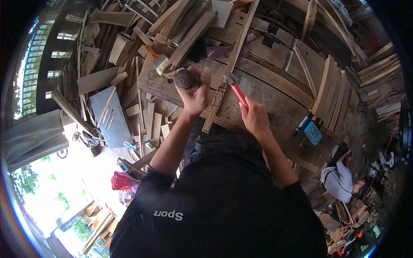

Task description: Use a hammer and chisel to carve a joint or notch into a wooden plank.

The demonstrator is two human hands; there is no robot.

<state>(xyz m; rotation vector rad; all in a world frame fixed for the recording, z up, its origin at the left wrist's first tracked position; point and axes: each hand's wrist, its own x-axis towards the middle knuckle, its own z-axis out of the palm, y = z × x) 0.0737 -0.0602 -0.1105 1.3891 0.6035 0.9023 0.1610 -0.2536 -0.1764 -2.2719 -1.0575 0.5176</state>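
My left hand (196,95) is closed around a dark, rough, round-ended piece (186,80), perhaps a mallet head; its lower part is hidden. My right hand (256,118) grips a red-handled tool (239,94) with a grey metal end, whose exact kind I cannot make out. That end is beside a long narrow wooden strip (236,55), which runs across the workbench (271,99) between my hands. Cut shapes or marks show on the strip's near end (209,120), which juts past the bench edge towards me.
A paintbrush (160,61) lies by the bench's left side, among piled wood offcuts (185,38). At right, upright boards (329,92) stand near a blue box-like item (312,132). A grey sheet (107,116) leans at left. Another person (340,180) sits low at right.
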